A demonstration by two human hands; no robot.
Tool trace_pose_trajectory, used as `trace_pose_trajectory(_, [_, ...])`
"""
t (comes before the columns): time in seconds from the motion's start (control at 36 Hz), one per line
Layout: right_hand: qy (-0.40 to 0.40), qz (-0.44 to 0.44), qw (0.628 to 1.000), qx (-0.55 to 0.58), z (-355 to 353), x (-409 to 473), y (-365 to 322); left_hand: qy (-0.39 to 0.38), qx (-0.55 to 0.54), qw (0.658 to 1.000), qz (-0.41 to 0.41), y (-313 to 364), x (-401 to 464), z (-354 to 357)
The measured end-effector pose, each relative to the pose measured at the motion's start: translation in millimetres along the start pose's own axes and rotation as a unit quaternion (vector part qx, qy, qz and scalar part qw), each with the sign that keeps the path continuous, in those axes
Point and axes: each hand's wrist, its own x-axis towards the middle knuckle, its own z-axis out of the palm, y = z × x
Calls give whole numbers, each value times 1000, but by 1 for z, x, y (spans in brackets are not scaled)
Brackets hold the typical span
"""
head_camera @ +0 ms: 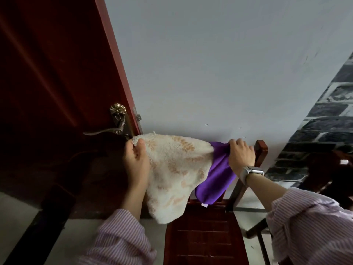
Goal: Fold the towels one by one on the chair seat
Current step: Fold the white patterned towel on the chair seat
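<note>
A fluffy cream towel [175, 173] with a faint orange leaf pattern hangs in the air above the dark red wooden chair seat [204, 236]. My left hand [136, 163] pinches its upper left corner. A purple towel [215, 180] drapes over the chair's backrest [260, 150], partly behind the cream towel. My right hand [241, 155] is closed on the purple towel's top, close to the cream towel's right edge; whether it also holds the cream towel is unclear.
A dark red door [57, 73] with a brass lever handle [116, 121] stands at the left. A pale wall [210, 64] is behind the chair. Brick-pattern wall covering [321, 131] lies to the right. Light floor [76, 236] surrounds the chair.
</note>
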Motion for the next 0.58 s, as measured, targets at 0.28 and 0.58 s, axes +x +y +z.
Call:
trace_pose_trajectory(0.28, [-21, 100, 993, 56, -6, 8, 30, 85, -62, 992, -64, 1, 1, 10])
trace_pose_trajectory(0.58, [-84, -67, 992, 72, 5, -31, -20, -57, -75, 986, -137, 11, -18, 28])
